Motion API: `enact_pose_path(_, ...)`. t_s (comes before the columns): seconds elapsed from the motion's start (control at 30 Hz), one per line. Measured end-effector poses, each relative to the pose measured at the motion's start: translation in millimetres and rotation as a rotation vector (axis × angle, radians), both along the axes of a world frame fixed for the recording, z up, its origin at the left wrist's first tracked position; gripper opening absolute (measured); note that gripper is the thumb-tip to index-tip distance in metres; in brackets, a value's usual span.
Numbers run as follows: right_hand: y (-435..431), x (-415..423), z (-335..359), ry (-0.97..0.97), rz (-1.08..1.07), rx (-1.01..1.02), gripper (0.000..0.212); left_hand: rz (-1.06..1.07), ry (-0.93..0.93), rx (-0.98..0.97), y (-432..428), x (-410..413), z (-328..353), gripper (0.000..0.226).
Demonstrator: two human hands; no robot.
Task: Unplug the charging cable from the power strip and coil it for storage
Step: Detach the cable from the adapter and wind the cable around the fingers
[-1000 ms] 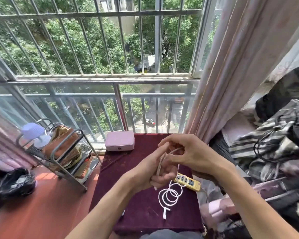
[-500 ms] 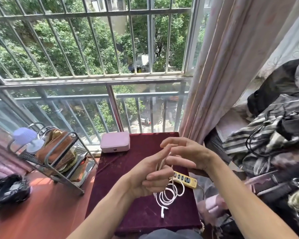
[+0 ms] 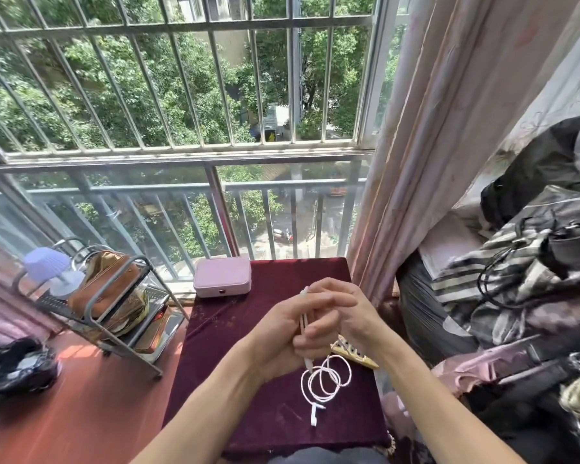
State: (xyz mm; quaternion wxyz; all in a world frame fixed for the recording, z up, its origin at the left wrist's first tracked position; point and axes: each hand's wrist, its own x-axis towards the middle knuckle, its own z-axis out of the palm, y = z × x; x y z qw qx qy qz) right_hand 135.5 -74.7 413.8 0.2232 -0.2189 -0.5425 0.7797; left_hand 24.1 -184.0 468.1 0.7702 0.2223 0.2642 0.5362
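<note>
Head view. Both hands are up over the maroon table [image 3: 241, 329], pressed together. Left hand [image 3: 283, 333] is closed around a folded bundle of the white cable [image 3: 325, 380]; a white end pokes out above the fingers, strands run down through the palm. Right hand [image 3: 344, 313] is curled over the left fingers from the right side, pinching the cable top; exact grip is partly hidden.

Loose cable hangs below the hands in several loops resting on the table near the right edge, with a white plug [image 3: 313, 417] lying at the near end.

Power strip [image 3: 355, 354], yellow, sits on the table just right of the loops, partly behind the right wrist. Cable not visibly plugged into it.

Against 0.5 s ago: hands now closer, right hand has closed over the left where before its fingers were spread above; the loops lie wider on the table. Strip unmoved.

Pink box [image 3: 222, 276] at far left corner of the table. Metal rack [image 3: 98, 296] left on the floor. Curtain [image 3: 432, 145] right, clothes pile [image 3: 523, 262] far right.
</note>
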Motion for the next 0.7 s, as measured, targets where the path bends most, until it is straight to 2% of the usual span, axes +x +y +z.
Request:
enact_pose_path(0.1,-12,-7,-19,-0.058,-0.086,0.071,0.039,0.107,-0.03,-0.015,8,-12,4,0.024)
enact_pose_path(0.2,-22,-10,-35,-0.077,-0.085,0.172,0.037,0.152,-0.035,-0.017,15,-25,7,0.028)
enact_pose_path(0.37,-34,5,-30,-0.356,0.0,0.695,0.023,0.224,-0.074,-0.027,24,-47,5,0.025)
enact_pose_path(0.6,-42,25,21,-0.574,0.198,1.145,0.024,0.285,0.077,-0.137,24,-66,-13,0.028)
enact_pose_path(0.7,-41,30,42,-0.559,0.248,1.2,0.022,0.286,0.134,-0.174,23,-67,-21,0.033)
